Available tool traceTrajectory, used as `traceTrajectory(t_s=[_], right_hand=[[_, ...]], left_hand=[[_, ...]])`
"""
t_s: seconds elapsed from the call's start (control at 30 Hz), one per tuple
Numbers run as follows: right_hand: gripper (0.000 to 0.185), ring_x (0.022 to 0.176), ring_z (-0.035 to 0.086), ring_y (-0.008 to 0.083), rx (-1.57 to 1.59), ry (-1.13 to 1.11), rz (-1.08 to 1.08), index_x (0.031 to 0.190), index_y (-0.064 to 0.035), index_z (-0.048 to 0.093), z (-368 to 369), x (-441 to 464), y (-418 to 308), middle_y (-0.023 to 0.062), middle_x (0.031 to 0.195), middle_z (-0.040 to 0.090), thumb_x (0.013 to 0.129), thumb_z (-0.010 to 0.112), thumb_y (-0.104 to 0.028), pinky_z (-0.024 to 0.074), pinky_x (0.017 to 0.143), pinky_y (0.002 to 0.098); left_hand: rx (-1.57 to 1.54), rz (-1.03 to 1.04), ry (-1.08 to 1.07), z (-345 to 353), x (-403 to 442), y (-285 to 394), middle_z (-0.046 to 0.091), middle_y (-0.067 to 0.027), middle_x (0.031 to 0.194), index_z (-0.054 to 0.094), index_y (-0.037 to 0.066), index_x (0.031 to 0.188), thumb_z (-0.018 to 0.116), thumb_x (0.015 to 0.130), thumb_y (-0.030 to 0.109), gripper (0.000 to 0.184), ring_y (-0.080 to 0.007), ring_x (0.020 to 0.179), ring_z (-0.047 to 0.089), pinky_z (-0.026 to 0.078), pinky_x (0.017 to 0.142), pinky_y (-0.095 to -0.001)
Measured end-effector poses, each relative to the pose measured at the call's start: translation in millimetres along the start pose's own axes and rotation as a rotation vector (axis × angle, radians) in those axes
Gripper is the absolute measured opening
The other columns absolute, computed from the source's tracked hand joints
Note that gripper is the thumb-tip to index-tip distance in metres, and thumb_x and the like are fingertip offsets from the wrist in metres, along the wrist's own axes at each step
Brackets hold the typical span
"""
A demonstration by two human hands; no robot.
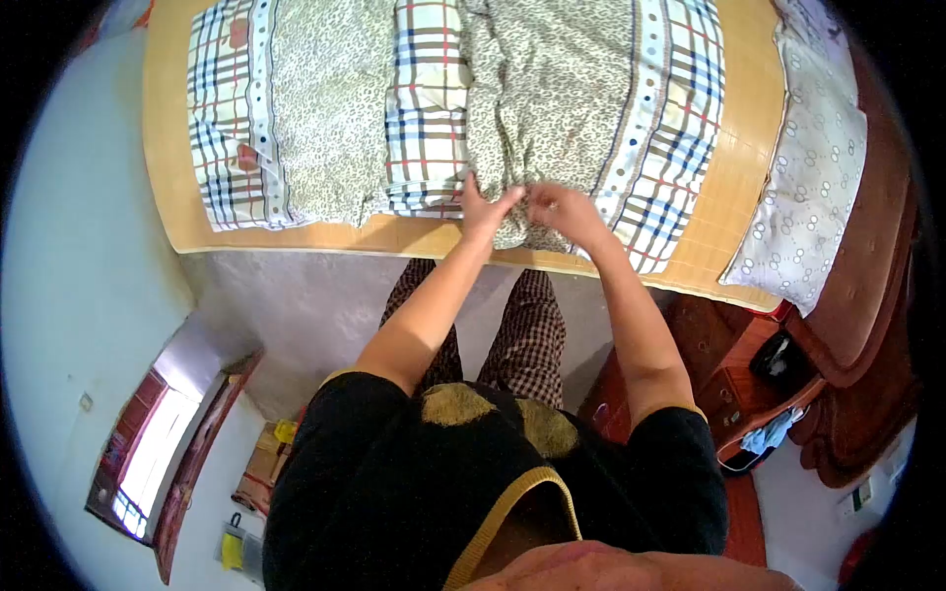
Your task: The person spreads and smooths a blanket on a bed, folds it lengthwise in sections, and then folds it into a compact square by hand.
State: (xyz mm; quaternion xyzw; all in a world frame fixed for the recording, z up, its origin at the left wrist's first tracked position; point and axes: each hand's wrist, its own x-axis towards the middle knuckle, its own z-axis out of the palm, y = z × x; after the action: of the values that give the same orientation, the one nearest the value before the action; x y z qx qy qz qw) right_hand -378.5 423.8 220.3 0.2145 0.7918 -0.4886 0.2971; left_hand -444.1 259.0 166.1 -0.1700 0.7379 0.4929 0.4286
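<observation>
A folded quilt [330, 118] with leopard-print and plaid panels lies across the bed. My left hand [483, 212] rests on its near edge, where a plaid strip meets a bunched leopard-print part. The thumb and a finger of this hand are spread apart; its other fingers are hard to make out. Close by on the right, my right hand [569, 212] is over the same crumpled near edge. Its fingers look bent but are smeared by motion, so I cannot tell whether they hold the cloth. Creases run away from both hands.
Under the quilt is a tan bed mat [744, 138], its near edge in front of my legs. A patterned pillow [813, 167] lies at the right by the brown headboard [877, 266]. Below it stands a wooden nightstand [734, 394] with a blue cloth [774, 430]. A window [158, 458] is at lower left.
</observation>
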Motion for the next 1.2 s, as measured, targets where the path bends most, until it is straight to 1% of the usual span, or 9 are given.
traceTrajectory(t_s=[0.2, 0.4, 0.63, 0.73, 0.83, 0.87, 0.93, 1.1, 1.2], right_hand=[[0.049, 0.109, 0.055, 0.0376, -0.356, 1.176, -0.357, 0.117, -0.0038, 0.058, -16.6, 121.0, -78.7, 0.0211, 0.114, 0.058, 0.074, 0.076, -0.018, 0.045, 0.093, 0.0452], [0.062, 0.125, 0.043, 0.0364, -0.46, 0.876, 0.071, 0.134, -0.0123, 0.047, -29.9, 183.8, -76.1, 0.0223, 0.137, 0.043, 0.078, 0.073, -0.018, 0.0463, 0.093, 0.0479], [0.058, 0.107, 0.06, 0.0341, 0.107, 1.056, -0.121, 0.132, -0.0079, 0.053, -60.7, 190.2, -72.0, 0.0219, 0.122, 0.057, 0.079, 0.073, -0.018, 0.0509, 0.088, 0.0432], [0.049, 0.094, 0.063, 0.0244, 0.558, 1.036, -0.424, 0.126, 0.0021, 0.049, -37.7, 200.7, -126.4, 0.0143, 0.11, 0.063, 0.079, 0.062, 0.004, 0.0504, 0.08, 0.0376], [0.054, 0.115, 0.053, 0.0244, -0.362, 0.956, -0.354, 0.134, -0.0038, 0.046, 6.9, 256.7, -96.0, 0.0168, 0.127, 0.053, 0.086, 0.068, -0.018, 0.0489, 0.087, 0.038], [0.054, 0.115, 0.053, 0.0244, -0.365, 0.963, -0.355, 0.134, -0.0038, 0.046, 2.8, 249.2, -101.9, 0.0168, 0.127, 0.053, 0.086, 0.068, -0.018, 0.0489, 0.087, 0.038], [0.052, 0.112, 0.056, 0.0225, 0.283, 0.712, -0.244, 0.135, -0.0066, 0.048, 1.4, 217.7, -117.9, 0.0138, 0.123, 0.058, 0.088, 0.066, -0.024, 0.0494, 0.086, 0.0352], [0.034, 0.1, 0.059, 0.018, 0.213, 1.247, -0.28, 0.116, -0.0064, 0.061, -36.4, 131.3, -28.7, 0.0077, 0.112, 0.062, 0.082, 0.066, -0.006, 0.0481, 0.082, 0.0287], [0.037, 0.106, 0.054, 0.033, -0.073, 1.382, -0.175, 0.114, 0.0024, 0.058, -62.0, 65.9, 39.7, 0.0183, 0.115, 0.058, 0.078, 0.066, -0.002, 0.0442, 0.091, 0.0416]], left_hand=[[0.342, 0.234, -0.078, 18.2, 30.7, -57.5, 0.041, -0.0282, 0.138, 0.013, -0.005, 0.145, 0.077, 0.074, 0.031, 0.102, -0.0354, 0.124, 0.045, 0.041, 0.1, -0.0406], [0.27, 0.327, -0.266, -29.1, 4.5, 2.3, 0.067, -0.0166, 0.091, 0.058, -0.001, 0.105, 0.063, 0.075, 0.015, 0.034, -0.0282, 0.086, 0.065, 0.049, 0.079, -0.0389], [0.164, 0.452, -0.306, -106.1, -10.2, 39.7, 0.065, -0.0134, 0.081, 0.059, -0.001, 0.101, 0.064, 0.077, 0.012, 0.028, -0.022, 0.067, 0.061, 0.047, 0.063, -0.0362], [0.096, 0.275, -0.331, -144.0, 3.7, 35.9, 0.066, -0.0095, 0.093, 0.056, 0.0, 0.115, 0.062, 0.082, 0.008, 0.035, -0.0149, 0.072, 0.063, 0.052, 0.066, -0.03], [0.458, 0.187, -0.256, -163.8, 41.7, 25.5, 0.065, -0.0165, 0.095, 0.051, -0.003, 0.12, 0.06, 0.081, 0.009, 0.042, -0.0242, 0.079, 0.065, 0.052, 0.072, -0.0347], [0.594, 0.468, -0.191, -165.1, 60.1, 0.0, 0.06, -0.0234, 0.101, 0.044, -0.003, 0.128, 0.059, 0.079, 0.009, 0.052, -0.0351, 0.092, 0.061, 0.048, 0.084, -0.0402], [0.576, 0.44, -0.096, -159.8, 58.7, -4.5, 0.056, -0.0255, 0.108, 0.04, 0.0, 0.132, 0.059, 0.079, 0.01, 0.057, -0.0385, 0.101, 0.056, 0.044, 0.089, -0.0417], [0.716, 0.758, 0.105, -146.2, 27.1, 7.0, 0.031, -0.0271, 0.139, 0.027, 0.017, 0.147, 0.067, 0.081, 0.023, 0.077, -0.0445, 0.126, 0.036, 0.036, 0.099, -0.0509], [0.848, 0.858, 0.108, -136.8, 18.9, 25.4, 0.026, -0.0223, 0.146, 0.034, 0.03, 0.145, 0.071, 0.079, 0.03, 0.075, -0.0458, 0.134, 0.027, 0.031, 0.1, -0.0614]])
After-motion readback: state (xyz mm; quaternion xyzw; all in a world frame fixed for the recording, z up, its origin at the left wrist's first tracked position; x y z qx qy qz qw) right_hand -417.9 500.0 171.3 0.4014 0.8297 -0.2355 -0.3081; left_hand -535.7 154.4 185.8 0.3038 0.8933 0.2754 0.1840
